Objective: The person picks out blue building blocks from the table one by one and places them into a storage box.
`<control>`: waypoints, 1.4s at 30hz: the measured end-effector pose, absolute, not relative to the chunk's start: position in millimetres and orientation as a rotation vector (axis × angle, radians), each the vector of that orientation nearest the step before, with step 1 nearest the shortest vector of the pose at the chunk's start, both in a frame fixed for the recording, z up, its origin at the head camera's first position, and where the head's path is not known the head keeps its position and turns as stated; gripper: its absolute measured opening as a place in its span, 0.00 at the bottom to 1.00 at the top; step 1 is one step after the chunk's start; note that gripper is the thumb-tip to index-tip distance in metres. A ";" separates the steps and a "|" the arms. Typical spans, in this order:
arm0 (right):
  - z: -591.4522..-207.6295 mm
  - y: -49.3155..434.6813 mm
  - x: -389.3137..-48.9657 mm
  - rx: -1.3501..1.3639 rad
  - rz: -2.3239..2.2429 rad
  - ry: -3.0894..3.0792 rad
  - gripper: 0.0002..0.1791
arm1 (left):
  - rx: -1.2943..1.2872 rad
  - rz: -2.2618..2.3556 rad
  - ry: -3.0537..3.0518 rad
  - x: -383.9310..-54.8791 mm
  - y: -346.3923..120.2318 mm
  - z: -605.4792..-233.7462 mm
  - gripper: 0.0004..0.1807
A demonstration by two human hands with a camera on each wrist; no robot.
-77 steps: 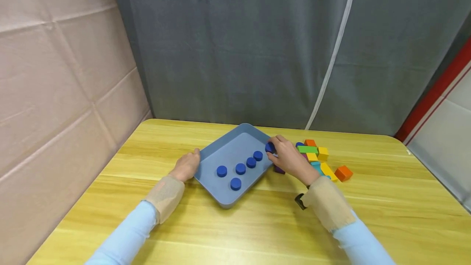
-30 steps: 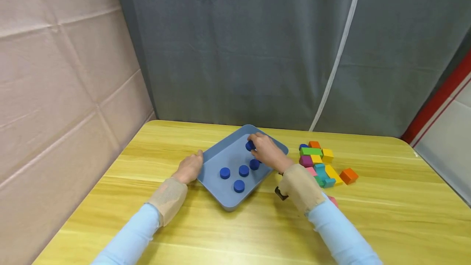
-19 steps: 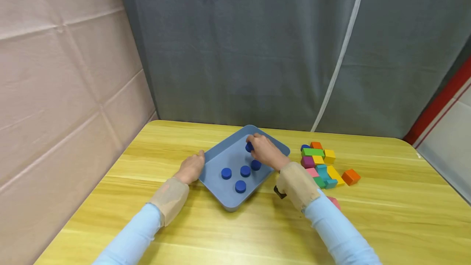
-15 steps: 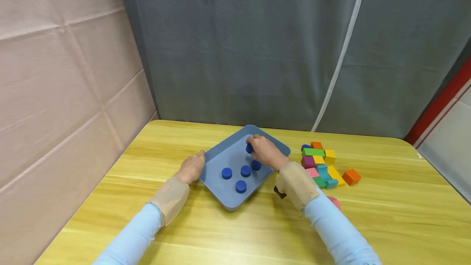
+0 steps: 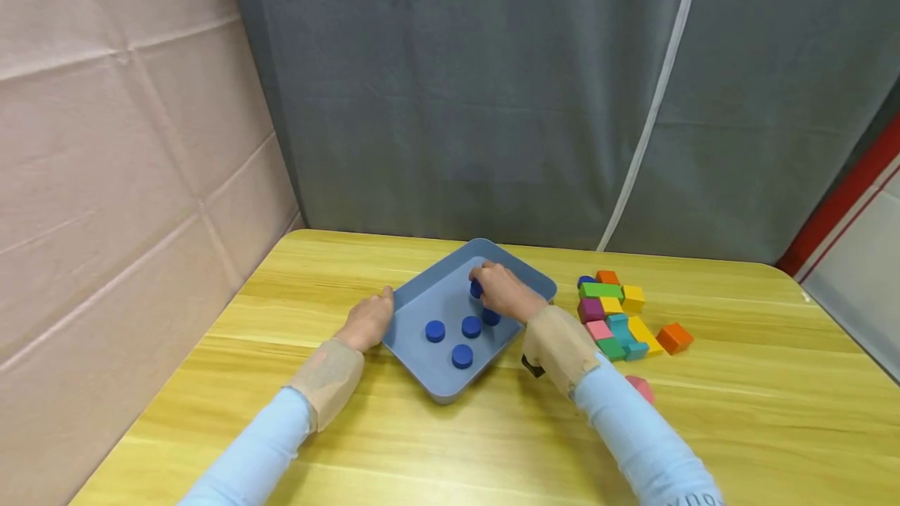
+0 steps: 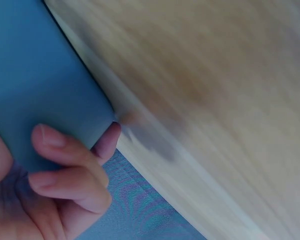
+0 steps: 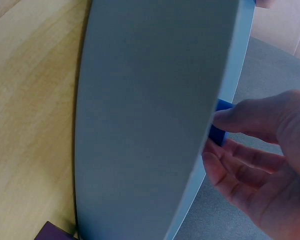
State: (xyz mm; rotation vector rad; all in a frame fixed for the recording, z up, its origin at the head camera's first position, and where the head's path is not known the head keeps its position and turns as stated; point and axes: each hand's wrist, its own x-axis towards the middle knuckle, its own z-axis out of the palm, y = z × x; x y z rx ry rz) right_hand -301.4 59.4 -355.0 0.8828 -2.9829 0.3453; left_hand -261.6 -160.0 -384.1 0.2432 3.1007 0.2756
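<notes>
In the head view a blue-grey tray (image 5: 437,291) stands at an angle on the table. My left hand (image 5: 369,321) grips its left edge; the left wrist view shows curled fingers (image 6: 72,185) against the tray wall (image 6: 50,95). Over the tray's inside, my right hand (image 5: 508,293) pinches a blue disc (image 5: 476,289) between thumb and fingers. In the right wrist view that disc (image 7: 219,136) is partly hidden by the tray's side (image 7: 150,110) and the thumb. Several other blue discs (image 5: 462,356) lie flat in the tray; the hand covers part of the inside.
Right of the tray lies a group of coloured blocks, among them a green block (image 5: 601,291), a purple block (image 5: 591,310) and a teal arch-cut block (image 5: 624,331). An orange cube (image 5: 674,338) and a pink block (image 5: 641,389) lie apart. Behind the table hangs a grey curtain (image 5: 450,100).
My right hand has carried the disc from the tray's right edge leftward over its inside, then slightly lower. My left hand keeps its grip on the tray. The head view has shifted slightly.
</notes>
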 end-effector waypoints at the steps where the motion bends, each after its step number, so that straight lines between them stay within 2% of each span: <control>1: -355.1 59.1 -301.8 0.888 0.339 -2.985 0.17 | 0.242 0.274 3.100 -261.6 -160.1 -384.1 0.18; 10: -359.4 55.0 -302.7 1.009 0.241 -2.944 0.16 | 0.242 0.272 3.098 -262.0 -160.3 -384.3 0.18; 23: -366.2 52.9 -299.2 1.019 0.258 -3.020 0.15 | 0.253 0.265 3.084 -260.3 -159.9 -382.8 0.21; 29: -366.5 53.6 -297.3 1.018 0.264 -3.049 0.19 | 0.263 0.268 3.085 -260.2 -160.7 -382.9 0.20; 42: -368.5 58.1 -294.3 1.018 0.262 -3.029 0.18 | 0.266 0.281 3.094 -261.2 -160.0 -384.5 0.20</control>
